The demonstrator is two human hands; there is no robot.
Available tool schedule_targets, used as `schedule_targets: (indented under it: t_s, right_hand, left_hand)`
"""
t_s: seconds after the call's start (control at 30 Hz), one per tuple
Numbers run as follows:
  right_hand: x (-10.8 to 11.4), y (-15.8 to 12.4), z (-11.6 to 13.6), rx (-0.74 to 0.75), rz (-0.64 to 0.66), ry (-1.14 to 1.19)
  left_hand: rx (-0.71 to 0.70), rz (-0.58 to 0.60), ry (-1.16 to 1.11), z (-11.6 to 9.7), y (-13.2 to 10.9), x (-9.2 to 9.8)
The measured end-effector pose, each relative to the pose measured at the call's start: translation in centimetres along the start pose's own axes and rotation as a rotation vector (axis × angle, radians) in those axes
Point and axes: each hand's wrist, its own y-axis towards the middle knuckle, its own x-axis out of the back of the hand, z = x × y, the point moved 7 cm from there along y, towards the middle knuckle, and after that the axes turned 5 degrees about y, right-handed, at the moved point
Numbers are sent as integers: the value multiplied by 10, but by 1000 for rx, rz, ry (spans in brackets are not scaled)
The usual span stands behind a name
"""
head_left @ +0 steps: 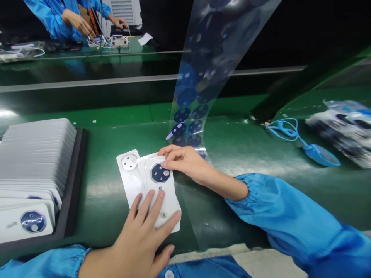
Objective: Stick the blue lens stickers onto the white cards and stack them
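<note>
Several white phone back covers lie overlapped on the green table. The top phone back cover (169,197) carries a dark blue camera-ring film (160,173); another white cover (129,175) with a pale ring sticks out on the left. My left hand (145,227) lies flat over the lower part of the top cover, fingers spread. At its upper right corner my right hand (185,162) is closed in a pinch, the thumb touching the dark film's upper edge. Just beyond hangs a clear strip (188,112) with rows of dark round films, one bearing a lilac tab.
A black tray (77,173) on the left holds a dense row of white covers (31,154). On the right lie a blue corded device (321,154) and plastic-bagged items (344,127). Across the bench, a person in blue sleeves (49,17) works among cables.
</note>
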Motion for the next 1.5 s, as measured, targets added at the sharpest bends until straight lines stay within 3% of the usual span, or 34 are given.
schedule_targets:
  t_s: [0.47,1.5]
  right_hand:
    - [-1,0,1,8,27,-6]
    - [-2,0,4,-10,54,-6]
  left_hand:
    - [-1,60,-37,0,-1,-5]
    - [-24,25,-12,-1,0,0]
